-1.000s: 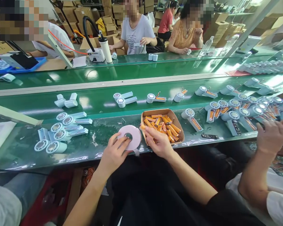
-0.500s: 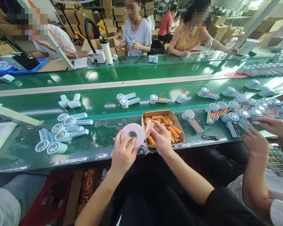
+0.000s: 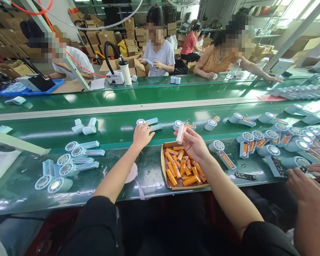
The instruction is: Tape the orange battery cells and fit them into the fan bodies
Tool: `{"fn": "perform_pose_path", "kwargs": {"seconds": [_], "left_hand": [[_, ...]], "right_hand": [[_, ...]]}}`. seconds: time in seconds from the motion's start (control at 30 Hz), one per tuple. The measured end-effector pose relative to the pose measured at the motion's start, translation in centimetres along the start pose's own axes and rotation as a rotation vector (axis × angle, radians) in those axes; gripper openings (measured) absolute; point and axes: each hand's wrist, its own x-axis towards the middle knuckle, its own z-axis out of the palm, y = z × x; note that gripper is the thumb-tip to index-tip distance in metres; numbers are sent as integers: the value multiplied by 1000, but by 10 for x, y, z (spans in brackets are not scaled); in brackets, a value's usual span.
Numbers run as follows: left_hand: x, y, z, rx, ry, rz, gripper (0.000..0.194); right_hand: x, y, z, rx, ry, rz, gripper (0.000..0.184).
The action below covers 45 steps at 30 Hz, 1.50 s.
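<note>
My left hand reaches onto the belt with its fingers spread and the thumb apart. Its fingertips lie over the round head of a light-blue fan casing; whether they press on it I cannot tell. A second casing of the pair lies mostly hidden under the hand. Between the thumb and fingers of my right hand is a battery cell, its face covered by pale tape. Below that hand, a cardboard box holds many orange battery cells. A pale tape roll lies partly behind my left forearm, its loose end hanging toward the table edge.
Several light-blue casings lie at the left, and more with orange cells at the right. A black strip lies near the edge. A co-worker's hands work at far right. Other people sit across the belt.
My left hand has let go of the tape roll, which now lies on the table, and has moved forward to the casings. My right hand has lifted the taped battery cell away from the roll.
</note>
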Motion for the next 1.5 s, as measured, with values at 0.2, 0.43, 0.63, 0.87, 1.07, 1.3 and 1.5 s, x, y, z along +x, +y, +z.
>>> {"fn": "perform_pose_path", "kwargs": {"seconds": [0.2,0.43,0.63,0.87,1.07,1.3,1.5], "left_hand": [[53,-11,19,14,-228,186,23],[70,-24,20,-121,-457,313,10],[76,-22,21,-229,-451,227,7],[69,0,30,-308,-292,-7,27],[69,17,32,-397,-206,-150,29],[72,27,30,-466,-188,-168,26],[73,32,35,-519,-170,-171,27]], "right_hand": [[52,-3,-12,-272,-94,-89,53],[123,42,-8,-1134,-388,-190,31],[131,44,3,-1506,-488,-160,30],[127,36,28,-1946,-606,-80,40],[124,39,37,-2086,-660,-32,47],[128,33,32,-2020,-609,-80,31],[121,15,11,-1930,-537,-101,35]]}}
